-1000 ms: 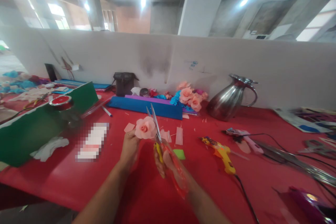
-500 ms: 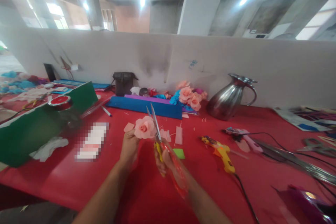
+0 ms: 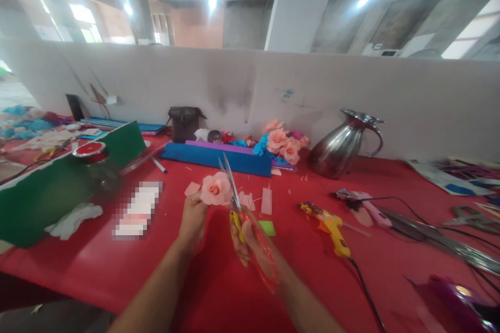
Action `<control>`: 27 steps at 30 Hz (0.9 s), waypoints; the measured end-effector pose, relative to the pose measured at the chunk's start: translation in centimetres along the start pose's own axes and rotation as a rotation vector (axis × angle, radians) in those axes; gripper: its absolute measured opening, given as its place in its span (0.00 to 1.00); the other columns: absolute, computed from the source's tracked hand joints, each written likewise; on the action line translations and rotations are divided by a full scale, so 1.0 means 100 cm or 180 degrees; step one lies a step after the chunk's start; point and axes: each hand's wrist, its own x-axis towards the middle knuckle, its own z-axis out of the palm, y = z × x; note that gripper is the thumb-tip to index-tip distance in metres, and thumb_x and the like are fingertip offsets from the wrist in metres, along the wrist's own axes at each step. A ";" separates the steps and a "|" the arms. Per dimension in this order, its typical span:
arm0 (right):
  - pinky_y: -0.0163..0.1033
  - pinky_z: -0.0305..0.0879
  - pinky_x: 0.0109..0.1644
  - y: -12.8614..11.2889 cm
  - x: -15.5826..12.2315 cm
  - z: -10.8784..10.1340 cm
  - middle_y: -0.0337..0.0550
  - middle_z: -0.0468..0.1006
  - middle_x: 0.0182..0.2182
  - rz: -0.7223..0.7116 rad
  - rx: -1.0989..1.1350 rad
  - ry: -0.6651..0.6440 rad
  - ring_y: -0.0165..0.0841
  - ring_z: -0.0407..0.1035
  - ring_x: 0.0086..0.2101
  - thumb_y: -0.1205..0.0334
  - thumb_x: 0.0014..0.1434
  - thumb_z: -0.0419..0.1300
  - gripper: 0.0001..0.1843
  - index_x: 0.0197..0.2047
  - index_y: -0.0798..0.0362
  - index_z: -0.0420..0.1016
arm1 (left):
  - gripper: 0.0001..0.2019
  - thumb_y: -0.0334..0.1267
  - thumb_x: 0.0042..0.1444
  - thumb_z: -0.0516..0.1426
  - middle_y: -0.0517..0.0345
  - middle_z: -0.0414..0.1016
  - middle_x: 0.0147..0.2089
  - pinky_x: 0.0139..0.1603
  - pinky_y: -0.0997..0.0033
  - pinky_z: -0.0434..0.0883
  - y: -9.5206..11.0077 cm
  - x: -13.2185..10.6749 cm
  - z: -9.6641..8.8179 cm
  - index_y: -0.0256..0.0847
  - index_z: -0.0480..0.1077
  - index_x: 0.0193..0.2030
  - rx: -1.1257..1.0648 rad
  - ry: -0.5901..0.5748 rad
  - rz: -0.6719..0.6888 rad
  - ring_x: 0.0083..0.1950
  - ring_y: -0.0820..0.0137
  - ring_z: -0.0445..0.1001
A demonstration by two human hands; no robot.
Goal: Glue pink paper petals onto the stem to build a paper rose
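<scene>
My left hand [image 3: 194, 217] is closed on the underside of a peach paper flower [image 3: 216, 189], whose petals face up toward me. In my right hand [image 3: 250, 237] is a pair of scissors [image 3: 233, 182] with red and yellow handles. Their blades point away from me and are slightly apart, right beside the flower's right edge. Whether the blades touch a petal I cannot tell. Beyond my hands lie loose peach paper pieces [image 3: 266, 201], and a small green paper square [image 3: 267, 228] is close to my right hand.
On the right are a yellow glue gun [image 3: 332, 231] with its cord, a pink glue gun [image 3: 373, 209] and a steel jug [image 3: 339, 145]. Finished paper flowers [image 3: 279, 140] and blue sheets [image 3: 219, 158] lie at the back. A green board [image 3: 42, 195] and a lidded jar [image 3: 99, 166] stand left.
Almost nothing differs. The scissors have shifted very slightly, and the flower stays in my left hand at nearly the same place.
</scene>
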 end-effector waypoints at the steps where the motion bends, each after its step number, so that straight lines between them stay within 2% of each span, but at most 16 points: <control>1: 0.30 0.43 0.18 0.000 0.000 0.000 0.27 0.52 0.20 0.0023 -0.0026 0.0001 0.22 0.44 0.16 0.30 0.54 0.52 0.28 0.37 0.48 0.59 | 0.06 0.34 0.40 0.67 0.54 0.80 0.29 0.51 0.65 0.68 0.000 0.000 0.000 0.38 0.80 0.28 -0.0002 -0.0006 -0.0015 0.41 0.64 0.76; 6: 0.28 0.43 0.17 0.001 -0.001 0.000 0.27 0.52 0.19 0.0000 -0.0128 0.0067 0.21 0.44 0.15 0.29 0.55 0.51 0.29 0.34 0.49 0.59 | 0.07 0.36 0.41 0.67 0.54 0.80 0.29 0.51 0.64 0.69 0.001 -0.001 0.000 0.37 0.80 0.29 0.0009 -0.0037 -0.0001 0.41 0.63 0.77; 11: 0.28 0.44 0.15 0.000 -0.001 0.000 0.26 0.52 0.18 0.0005 -0.0124 0.0042 0.21 0.44 0.14 0.30 0.55 0.50 0.28 0.32 0.49 0.59 | 0.07 0.36 0.43 0.66 0.52 0.81 0.31 0.54 0.62 0.68 0.003 -0.002 0.002 0.37 0.80 0.31 0.0016 -0.0070 0.0095 0.46 0.61 0.76; 18: 0.27 0.46 0.13 0.001 -0.002 0.001 0.26 0.54 0.17 0.0076 -0.0011 0.0105 0.21 0.44 0.13 0.30 0.55 0.52 0.28 0.33 0.48 0.59 | 0.08 0.34 0.41 0.66 0.53 0.81 0.31 0.54 0.63 0.67 0.001 -0.001 -0.001 0.37 0.80 0.31 -0.0059 0.0008 0.0032 0.48 0.61 0.76; 27: 0.25 0.46 0.11 0.009 -0.001 -0.003 0.25 0.55 0.17 0.0227 0.0047 0.0120 0.19 0.45 0.11 0.30 0.55 0.52 0.28 0.35 0.49 0.59 | 0.13 0.36 0.38 0.68 0.51 0.81 0.35 0.50 0.62 0.69 -0.002 0.003 -0.003 0.37 0.80 0.34 -0.0201 0.0145 -0.0013 0.44 0.61 0.77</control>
